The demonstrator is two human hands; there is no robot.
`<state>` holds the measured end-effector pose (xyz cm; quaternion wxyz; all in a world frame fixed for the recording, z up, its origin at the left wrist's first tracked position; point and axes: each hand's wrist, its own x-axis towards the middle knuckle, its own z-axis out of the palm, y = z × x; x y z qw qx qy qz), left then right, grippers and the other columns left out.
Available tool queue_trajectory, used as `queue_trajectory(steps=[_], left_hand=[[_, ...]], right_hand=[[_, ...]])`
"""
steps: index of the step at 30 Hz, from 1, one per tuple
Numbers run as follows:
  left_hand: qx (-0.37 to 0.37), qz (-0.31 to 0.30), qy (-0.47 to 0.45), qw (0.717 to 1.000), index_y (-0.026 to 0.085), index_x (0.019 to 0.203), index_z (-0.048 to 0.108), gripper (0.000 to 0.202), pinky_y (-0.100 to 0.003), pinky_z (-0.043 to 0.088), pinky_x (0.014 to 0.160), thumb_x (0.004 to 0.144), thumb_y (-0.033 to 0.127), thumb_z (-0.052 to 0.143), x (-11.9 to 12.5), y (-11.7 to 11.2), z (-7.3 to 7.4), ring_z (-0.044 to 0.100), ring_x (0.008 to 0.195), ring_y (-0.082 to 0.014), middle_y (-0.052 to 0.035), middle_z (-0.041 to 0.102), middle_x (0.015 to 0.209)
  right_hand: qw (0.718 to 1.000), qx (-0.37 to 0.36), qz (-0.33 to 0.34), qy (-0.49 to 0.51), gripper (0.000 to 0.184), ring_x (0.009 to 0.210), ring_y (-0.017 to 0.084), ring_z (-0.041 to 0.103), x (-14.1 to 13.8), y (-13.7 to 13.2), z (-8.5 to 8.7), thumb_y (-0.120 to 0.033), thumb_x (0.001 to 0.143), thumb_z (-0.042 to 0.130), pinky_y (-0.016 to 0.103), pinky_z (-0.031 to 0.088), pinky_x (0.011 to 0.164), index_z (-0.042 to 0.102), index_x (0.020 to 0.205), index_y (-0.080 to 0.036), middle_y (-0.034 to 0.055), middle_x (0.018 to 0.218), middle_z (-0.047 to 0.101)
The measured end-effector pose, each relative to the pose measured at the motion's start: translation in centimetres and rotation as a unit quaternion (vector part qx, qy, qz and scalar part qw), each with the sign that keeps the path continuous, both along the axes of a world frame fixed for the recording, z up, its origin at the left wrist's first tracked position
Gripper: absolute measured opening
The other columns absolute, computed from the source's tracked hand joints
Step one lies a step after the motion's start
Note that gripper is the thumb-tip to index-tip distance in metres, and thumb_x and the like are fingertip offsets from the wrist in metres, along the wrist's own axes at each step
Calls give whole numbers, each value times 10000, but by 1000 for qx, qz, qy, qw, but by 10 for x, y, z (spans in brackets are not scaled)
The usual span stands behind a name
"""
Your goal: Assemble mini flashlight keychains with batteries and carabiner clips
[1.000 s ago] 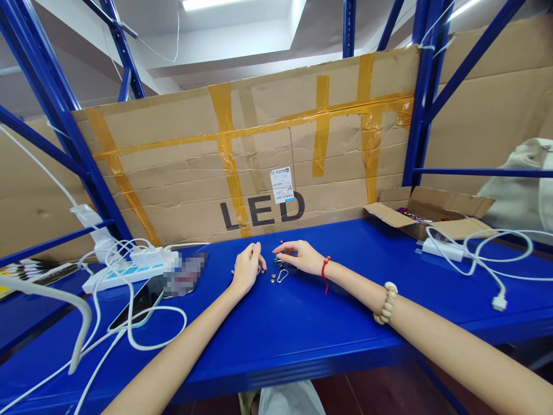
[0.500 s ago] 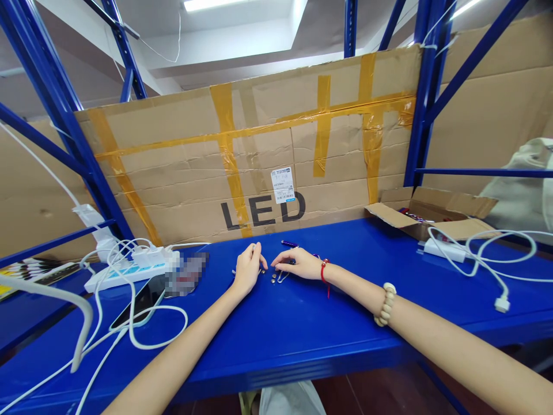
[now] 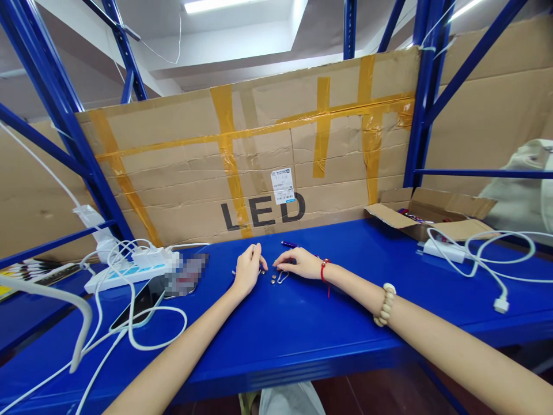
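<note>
My left hand rests on the blue shelf with its fingers curled inward. What they hold, if anything, is hidden. My right hand faces it, a small gap away, with thumb and forefinger bent close together; I cannot make out anything between the tips. Small round brass-coloured pieces lie on the surface between the hands. Just below my right fingers is a silvery bent-wire clasp. A dark purple, pen-like stick lies behind my right hand, and part of another purple item shows beside my left.
On the left, a white power strip, tangled white cables and a phone lie on the blue shelf. An open cardboard box and white adapter are at right. A tall cardboard sheet stands behind.
Almost nothing differs. My right fingertips have shifted very slightly near the wire clasp, while my left hand stays in place.
</note>
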<state>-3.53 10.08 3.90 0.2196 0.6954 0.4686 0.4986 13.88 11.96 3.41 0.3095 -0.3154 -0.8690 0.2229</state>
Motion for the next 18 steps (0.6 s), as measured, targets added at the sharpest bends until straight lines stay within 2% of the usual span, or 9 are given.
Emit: queue_trajectory(steps=[6, 12, 18], left_hand=[[-5, -1, -7, 1000, 195, 587, 418, 405, -218, 347, 477, 856, 474, 301, 0, 0, 0, 459, 459, -127, 7, 569, 487], [-9, -6, -20, 1000, 197, 597, 410, 392, -215, 350, 458, 846, 484, 316, 0, 0, -1, 473, 459, -132, 2, 570, 482], [-6, -5, -15, 1000, 197, 595, 403, 387, -221, 356, 496, 852, 471, 312, 1, 0, 0, 486, 483, -134, 6, 566, 475]], right_hand=[[999, -5, -41, 4, 169, 802, 160, 625, 0, 1, 0, -182, 795, 522, 256, 470, 743, 673, 864, -151, 49, 883, 682], [994, 16, -102, -23, 148, 697, 153, 618, 5, 8, -2, -201, 779, 544, 244, 464, 652, 679, 831, -165, 32, 763, 682], [983, 34, -181, -22, 173, 723, 151, 614, 9, 0, 10, -284, 797, 525, 237, 448, 621, 676, 862, -231, -2, 832, 678]])
